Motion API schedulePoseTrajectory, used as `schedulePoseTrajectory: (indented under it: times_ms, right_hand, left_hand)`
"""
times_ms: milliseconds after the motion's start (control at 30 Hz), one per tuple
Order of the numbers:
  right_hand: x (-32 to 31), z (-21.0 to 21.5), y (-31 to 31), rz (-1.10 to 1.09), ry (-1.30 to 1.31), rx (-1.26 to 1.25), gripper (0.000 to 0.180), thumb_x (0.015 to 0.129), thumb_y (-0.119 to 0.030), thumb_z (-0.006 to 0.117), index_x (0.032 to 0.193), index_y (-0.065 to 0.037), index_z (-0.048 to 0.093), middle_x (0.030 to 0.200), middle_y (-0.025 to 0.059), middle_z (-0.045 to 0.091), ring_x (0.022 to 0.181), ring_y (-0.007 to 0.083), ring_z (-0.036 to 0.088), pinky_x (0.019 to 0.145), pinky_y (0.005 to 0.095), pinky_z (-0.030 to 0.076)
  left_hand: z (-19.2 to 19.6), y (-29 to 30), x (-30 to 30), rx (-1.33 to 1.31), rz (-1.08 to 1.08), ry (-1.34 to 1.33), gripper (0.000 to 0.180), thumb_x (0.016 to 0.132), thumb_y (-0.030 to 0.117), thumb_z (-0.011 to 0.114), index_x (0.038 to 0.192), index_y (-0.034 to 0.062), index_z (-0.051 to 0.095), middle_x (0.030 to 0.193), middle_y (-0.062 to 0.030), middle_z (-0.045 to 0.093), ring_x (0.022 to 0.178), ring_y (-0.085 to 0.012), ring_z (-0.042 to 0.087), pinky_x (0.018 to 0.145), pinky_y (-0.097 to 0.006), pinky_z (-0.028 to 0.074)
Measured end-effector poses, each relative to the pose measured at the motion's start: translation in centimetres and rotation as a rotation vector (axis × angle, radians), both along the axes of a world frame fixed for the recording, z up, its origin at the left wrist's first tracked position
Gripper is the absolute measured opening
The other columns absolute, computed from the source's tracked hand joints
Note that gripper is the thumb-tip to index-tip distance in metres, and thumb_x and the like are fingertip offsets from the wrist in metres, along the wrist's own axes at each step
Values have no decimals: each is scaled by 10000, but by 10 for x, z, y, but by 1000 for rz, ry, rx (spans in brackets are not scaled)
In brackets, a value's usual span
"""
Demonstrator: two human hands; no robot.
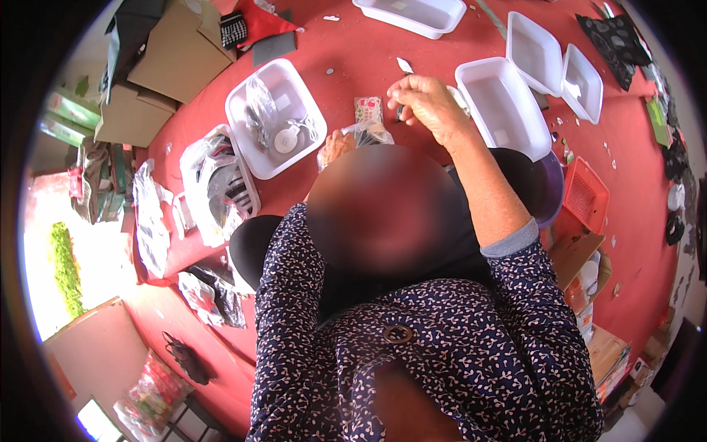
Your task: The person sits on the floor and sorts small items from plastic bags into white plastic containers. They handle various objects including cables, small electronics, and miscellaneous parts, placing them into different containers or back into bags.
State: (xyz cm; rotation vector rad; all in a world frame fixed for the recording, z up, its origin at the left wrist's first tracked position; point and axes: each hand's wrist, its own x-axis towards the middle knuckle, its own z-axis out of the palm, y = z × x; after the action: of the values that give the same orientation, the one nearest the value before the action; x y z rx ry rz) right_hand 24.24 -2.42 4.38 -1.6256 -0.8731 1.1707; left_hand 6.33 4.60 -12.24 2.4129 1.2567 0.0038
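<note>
My left hand (339, 148) is closed at the edge of a clear plastic bag (372, 134) that has something dark inside. Just beyond the bag lies a small flat packet (368, 110) with red and green print. To the right, my right hand (429, 105) is raised with its fingers drawn together. Whatever it may hold is too small to make out. A small dark thing (400, 112) shows below its fingertips, and a white scrap (404, 65) lies beyond. A blurred patch covers part of my lap and the lower side of my left hand.
On the red surface, a white tray (318, 132) at left holds a white round device with a cable and bagged items. Another tray (254, 193) holds plastic-wrapped goods. White trays (508, 121) stand at right, near a purple basin (551, 193) and red basket (587, 197). Cardboard boxes (177, 55) stand far left.
</note>
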Motion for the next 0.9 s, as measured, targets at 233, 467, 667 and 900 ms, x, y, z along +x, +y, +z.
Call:
schedulePoseTrajectory:
  times_ms: [233,467,667,900]
  right_hand:
    - [-4,-41,6,-4,-290,-14,161,774,-143,522,789,7,580,664,57,579,533,102,528,464,222,421]
    - [-8,-54,13,-12,-495,99,158,765,-123,531,761,25,584,634,75,584,559,124,565,487,246,454]
    - [8,-64,11,-179,-401,-13,155,728,-149,528,723,-20,615,690,134,591,647,220,576,591,313,455]
    - [11,-80,22,21,1003,-153,383,799,-402,526,983,-67,539,884,70,576,803,154,551,646,314,425]
  left_hand:
    - [4,2,-2,258,-195,146,188,734,148,524,876,24,512,917,-147,522,894,-301,523,712,-407,456]
    - [10,-7,-2,339,-215,135,145,734,45,472,877,27,455,822,-148,555,788,-307,567,653,-393,482]
    - [80,8,2,87,-90,-458,213,643,-21,501,849,27,511,717,-145,563,700,-308,563,630,-386,446]
    - [184,17,-46,-740,147,-1203,351,667,-39,515,1014,-6,473,873,-41,483,714,-105,527,624,-199,431]
